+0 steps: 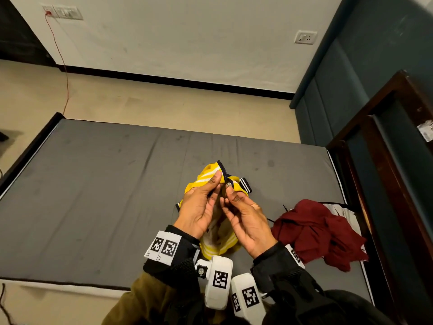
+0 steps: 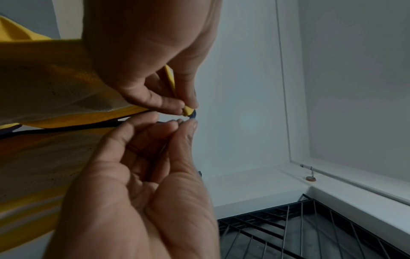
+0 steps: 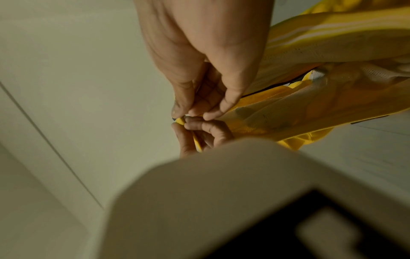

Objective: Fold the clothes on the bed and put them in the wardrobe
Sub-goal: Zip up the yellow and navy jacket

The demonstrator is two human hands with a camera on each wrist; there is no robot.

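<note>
Hands — my left hand (image 1: 199, 207) and right hand (image 1: 243, 219) pinch the yellow jacket (image 1: 207, 175) edge, held above the bed (image 1: 93, 195) — I'd align both sides at the pinch before folding.

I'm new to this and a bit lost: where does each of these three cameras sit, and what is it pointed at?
Head: worn on the head, looking down at the bed; shows both forearms, left hand and right hand pinching the yellow garment, maroon clothes beside.
Left wrist: on the left wrist, looking up along the left hand toward the ceiling; the right hand shows too.
Right wrist: on the right wrist, partly blocked by a blurred white mount.
All three share both hands and the yellow garment.
</note>
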